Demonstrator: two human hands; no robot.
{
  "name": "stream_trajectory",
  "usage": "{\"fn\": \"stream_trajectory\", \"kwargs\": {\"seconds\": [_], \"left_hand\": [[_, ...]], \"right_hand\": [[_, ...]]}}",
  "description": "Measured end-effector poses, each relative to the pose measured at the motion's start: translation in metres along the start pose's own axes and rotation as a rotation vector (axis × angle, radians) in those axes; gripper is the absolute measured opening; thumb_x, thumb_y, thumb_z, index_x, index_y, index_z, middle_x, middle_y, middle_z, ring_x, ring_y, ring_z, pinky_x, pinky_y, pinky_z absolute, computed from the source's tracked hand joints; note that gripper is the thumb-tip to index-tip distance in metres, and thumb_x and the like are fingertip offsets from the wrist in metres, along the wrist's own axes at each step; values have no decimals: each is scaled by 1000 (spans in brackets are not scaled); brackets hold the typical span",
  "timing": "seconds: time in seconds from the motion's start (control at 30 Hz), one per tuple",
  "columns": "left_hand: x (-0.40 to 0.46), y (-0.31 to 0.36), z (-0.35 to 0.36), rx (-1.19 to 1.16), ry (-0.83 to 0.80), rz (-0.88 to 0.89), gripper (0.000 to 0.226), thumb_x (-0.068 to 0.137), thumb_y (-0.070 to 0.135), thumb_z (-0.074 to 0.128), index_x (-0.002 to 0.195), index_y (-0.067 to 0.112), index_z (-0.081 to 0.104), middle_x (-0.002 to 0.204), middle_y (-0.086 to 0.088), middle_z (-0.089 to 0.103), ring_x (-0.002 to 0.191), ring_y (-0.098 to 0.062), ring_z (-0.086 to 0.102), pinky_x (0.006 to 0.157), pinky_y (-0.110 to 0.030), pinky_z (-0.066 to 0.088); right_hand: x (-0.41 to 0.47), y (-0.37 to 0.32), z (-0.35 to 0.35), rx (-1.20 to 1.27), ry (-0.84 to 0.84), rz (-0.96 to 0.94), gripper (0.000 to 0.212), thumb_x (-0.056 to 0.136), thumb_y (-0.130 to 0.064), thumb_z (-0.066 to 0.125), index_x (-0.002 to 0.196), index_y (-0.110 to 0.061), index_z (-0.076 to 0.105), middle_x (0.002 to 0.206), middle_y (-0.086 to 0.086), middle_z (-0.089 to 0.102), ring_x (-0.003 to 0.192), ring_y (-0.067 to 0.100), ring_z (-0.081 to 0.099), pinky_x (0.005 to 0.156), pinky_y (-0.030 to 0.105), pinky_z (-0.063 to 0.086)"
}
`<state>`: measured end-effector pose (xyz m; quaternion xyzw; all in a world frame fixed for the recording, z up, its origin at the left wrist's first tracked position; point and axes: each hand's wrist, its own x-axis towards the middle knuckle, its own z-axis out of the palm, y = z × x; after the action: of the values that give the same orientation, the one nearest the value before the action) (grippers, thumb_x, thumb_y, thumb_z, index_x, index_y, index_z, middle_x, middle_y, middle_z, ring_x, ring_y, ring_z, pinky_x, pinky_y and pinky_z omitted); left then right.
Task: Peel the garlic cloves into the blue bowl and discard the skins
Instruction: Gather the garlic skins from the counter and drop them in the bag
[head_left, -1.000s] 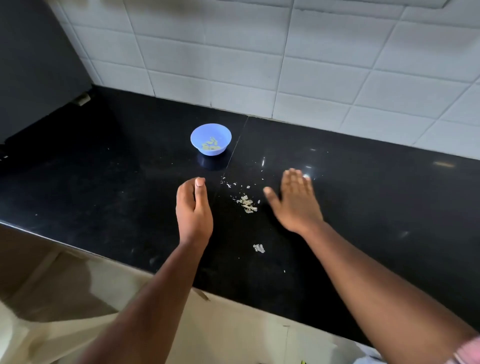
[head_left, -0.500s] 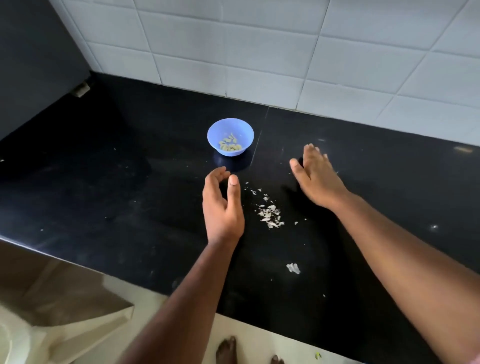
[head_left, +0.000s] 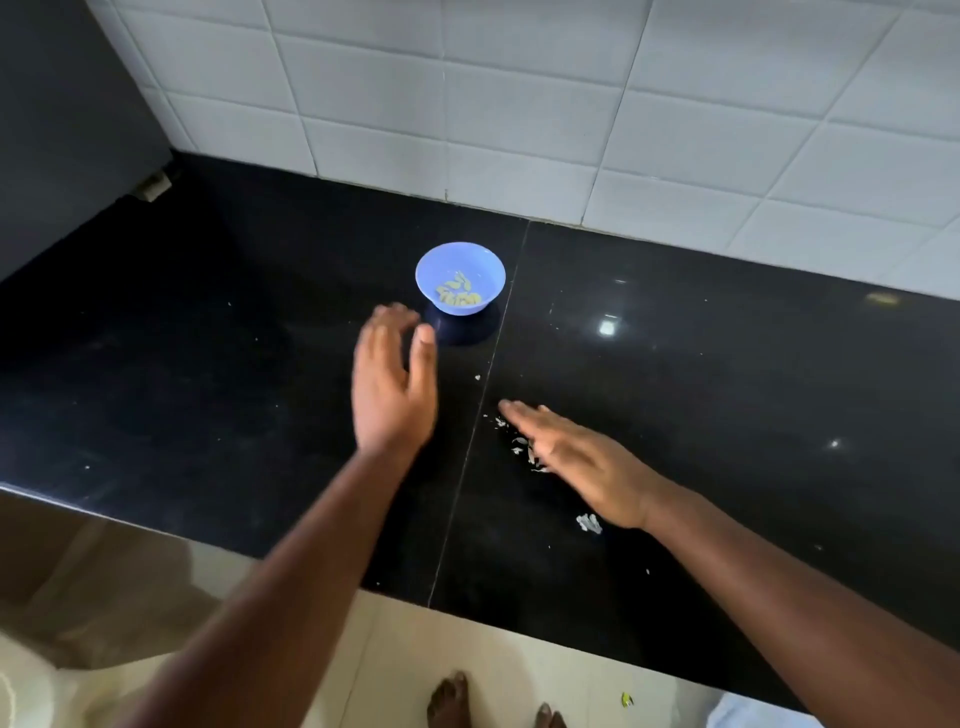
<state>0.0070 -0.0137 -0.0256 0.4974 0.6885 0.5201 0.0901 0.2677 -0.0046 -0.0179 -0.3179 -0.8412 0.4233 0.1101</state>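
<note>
Papery skins (head_left: 522, 447) swept leftward, peeling apparently finished.
Right hand (head_left: 582, 457), flat, has moved across the scraps; left hand (head_left: 392, 384) waits, loosely cupped.

A glossy black stone table (head_left: 727, 364), split by one thin seam (head_left: 483, 395), meets a wall of pale grey tiles (head_left: 519, 104). A dark panel (head_left: 62, 114) stands at the left. Cream floor tiles (head_left: 519, 654) lie below, and bright light spots (head_left: 607, 327) glint on the stone.
</note>
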Motion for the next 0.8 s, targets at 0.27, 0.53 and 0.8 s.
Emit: {"fn": "stream_trajectory", "kwargs": {"seconds": [0.27, 0.53, 0.8], "left_hand": [[10, -1, 8, 794, -625, -75, 99, 97, 71, -6, 167, 3, 5, 177, -15, -6, 164, -28, -10, 131, -48, -9], [-123, 84, 47, 498, -941, 474, 118, 84, 80, -26, 168, 7, 13, 177, -11, 4, 164, -21, -8, 132, -44, -6], [-114, 64, 11, -204, -506, -41, 70, 105, 57, 30, 151, 10, 55, 161, -4, 49, 155, -10, 35, 132, -34, 15]], "right_hand": [[-34, 9, -19, 583, 597, 271, 67, 100, -72, 31, 146, -28, 52, 152, -11, 56, 145, -1, 44, 125, 27, 29], [-38, 10, -24, 670, 682, 312, 85, 93, -75, 34, 153, -17, 50, 153, -5, 56, 143, 3, 47, 126, 32, 28], [-13, 45, -49, -372, 370, 440, 110, 90, -84, -4, 161, -5, 25, 170, 13, 26, 161, 20, 10, 132, 40, 2]]}}
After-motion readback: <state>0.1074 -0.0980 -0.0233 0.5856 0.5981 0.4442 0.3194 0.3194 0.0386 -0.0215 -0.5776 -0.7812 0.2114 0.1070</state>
